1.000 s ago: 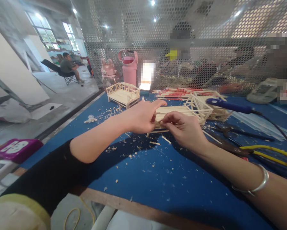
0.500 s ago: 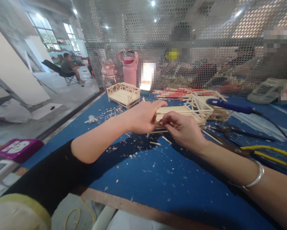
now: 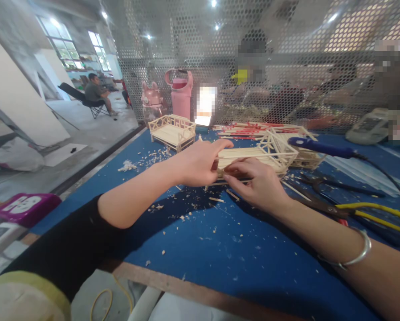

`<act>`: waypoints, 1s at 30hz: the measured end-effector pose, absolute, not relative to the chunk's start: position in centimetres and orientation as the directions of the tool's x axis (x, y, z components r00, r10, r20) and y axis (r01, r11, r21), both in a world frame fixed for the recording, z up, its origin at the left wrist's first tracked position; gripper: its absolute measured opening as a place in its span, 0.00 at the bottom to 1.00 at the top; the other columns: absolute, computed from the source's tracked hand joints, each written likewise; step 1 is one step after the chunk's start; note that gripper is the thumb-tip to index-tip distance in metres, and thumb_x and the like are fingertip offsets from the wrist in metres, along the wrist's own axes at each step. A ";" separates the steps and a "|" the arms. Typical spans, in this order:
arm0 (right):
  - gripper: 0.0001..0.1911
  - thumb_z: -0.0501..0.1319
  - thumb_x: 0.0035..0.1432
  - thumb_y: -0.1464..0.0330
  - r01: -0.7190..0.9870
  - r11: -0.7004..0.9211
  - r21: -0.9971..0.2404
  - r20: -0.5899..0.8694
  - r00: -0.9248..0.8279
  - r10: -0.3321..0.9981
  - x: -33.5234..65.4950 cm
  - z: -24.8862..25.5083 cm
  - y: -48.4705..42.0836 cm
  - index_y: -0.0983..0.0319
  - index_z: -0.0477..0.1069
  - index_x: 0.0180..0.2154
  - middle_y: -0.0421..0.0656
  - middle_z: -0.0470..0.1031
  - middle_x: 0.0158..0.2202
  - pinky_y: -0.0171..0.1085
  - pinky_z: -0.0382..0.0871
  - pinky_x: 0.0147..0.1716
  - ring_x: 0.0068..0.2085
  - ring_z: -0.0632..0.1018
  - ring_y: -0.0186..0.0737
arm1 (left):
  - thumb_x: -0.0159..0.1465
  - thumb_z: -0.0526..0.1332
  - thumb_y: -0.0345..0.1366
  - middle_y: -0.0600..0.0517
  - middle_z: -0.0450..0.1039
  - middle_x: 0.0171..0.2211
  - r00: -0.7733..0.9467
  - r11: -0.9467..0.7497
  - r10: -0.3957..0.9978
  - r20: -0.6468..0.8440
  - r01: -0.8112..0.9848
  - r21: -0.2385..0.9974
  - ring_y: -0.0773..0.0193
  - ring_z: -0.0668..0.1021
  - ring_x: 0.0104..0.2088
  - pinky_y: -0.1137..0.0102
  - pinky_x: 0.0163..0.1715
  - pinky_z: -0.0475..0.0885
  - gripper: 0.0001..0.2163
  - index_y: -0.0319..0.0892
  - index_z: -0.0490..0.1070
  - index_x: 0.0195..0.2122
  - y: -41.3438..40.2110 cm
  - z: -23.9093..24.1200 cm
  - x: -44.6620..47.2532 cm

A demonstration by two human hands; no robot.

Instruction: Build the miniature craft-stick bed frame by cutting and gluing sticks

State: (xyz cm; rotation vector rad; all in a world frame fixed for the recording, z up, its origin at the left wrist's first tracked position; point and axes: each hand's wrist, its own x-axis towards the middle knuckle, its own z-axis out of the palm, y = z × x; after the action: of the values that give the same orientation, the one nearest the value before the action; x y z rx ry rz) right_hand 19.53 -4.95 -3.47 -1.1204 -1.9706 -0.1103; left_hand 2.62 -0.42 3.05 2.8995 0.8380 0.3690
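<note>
A miniature bed built from thin wooden sticks lies on the blue tabletop in front of me. My left hand is closed around its left end, with the fingertips hidden behind it. My right hand is at the bed's front edge, thumb below and fingers above, closed on that edge close to the left hand. Whether a small loose piece sits between those fingertips is hidden. A similar finished-looking stick bed stands behind my left hand. Another stick piece touches or overlaps the right end.
A blue-handled hot tool with a cord lies to the right, near pliers and yellow-handled cutters. Red-marked sticks lie behind. A pink bottle, a lit phone and a perforated metal screen stand at the back.
My right fingers have loosened from a tight pinch and shifted slightly along the bed's front edge, with the thumb lower. The left hand and the bed have stayed put.
</note>
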 end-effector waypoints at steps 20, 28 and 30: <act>0.08 0.58 0.54 0.69 0.731 0.560 -0.389 0.652 -0.211 0.728 19.1 -3.2 -4.7 0.60 0.75 0.26 0.43 0.77 0.29 0.39 0.68 0.35 0.33 0.75 0.40 | 0.53 0.50 0.27 0.49 0.69 0.41 0.544 -0.753 0.658 0.521 0.479 0.450 0.65 0.70 0.39 0.68 0.40 0.65 0.18 0.42 0.60 0.46 -0.6 2.4 0.1; 0.08 0.56 0.55 0.70 0.734 0.551 -0.396 0.638 -0.211 0.740 19.2 -3.1 -4.6 0.60 0.74 0.28 0.43 0.77 0.29 0.38 0.67 0.34 0.33 0.75 0.40 | 0.51 0.59 0.38 0.54 0.67 0.27 0.519 -0.597 0.798 0.307 0.609 0.522 0.67 0.68 0.28 0.69 0.30 0.65 0.08 0.42 0.61 0.30 -2.0 0.2 0.3; 0.08 0.56 0.54 0.71 0.736 0.534 -0.416 0.641 -0.179 0.747 19.2 -3.0 -4.7 0.61 0.74 0.30 0.43 0.77 0.28 0.37 0.67 0.32 0.31 0.75 0.39 | 0.51 0.59 0.38 0.54 0.66 0.27 0.527 -0.599 0.794 0.303 0.595 0.536 0.68 0.68 0.28 0.70 0.29 0.65 0.09 0.42 0.60 0.30 -2.2 -0.1 0.4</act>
State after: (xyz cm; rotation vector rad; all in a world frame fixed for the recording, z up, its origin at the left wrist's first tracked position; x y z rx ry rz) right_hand 19.20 -4.67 -3.03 -1.2097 -1.9238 0.0150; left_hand 0.38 -2.23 -0.12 2.4031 1.1460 0.7501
